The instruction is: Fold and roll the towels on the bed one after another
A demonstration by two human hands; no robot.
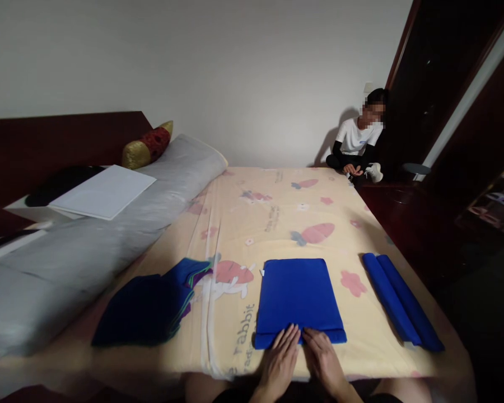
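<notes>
A flat blue cloth lies on the bed in front of me, with a small white tag at its left edge. Its near edge is turned over into a narrow band. On that band rest the fingers of my left hand, stretched out and flat. Beside it, my right hand lies on the same band, its fingers flat and slightly bent. To the right are two rolled blue cloths, side by side. A loose pile of dark blue cloths with green and purple edges lies to the left.
The bed has a yellow printed sheet. Grey bedding runs along the left, bearing a white board and a red and gold bolster. A person sits by the far right corner, near a stool.
</notes>
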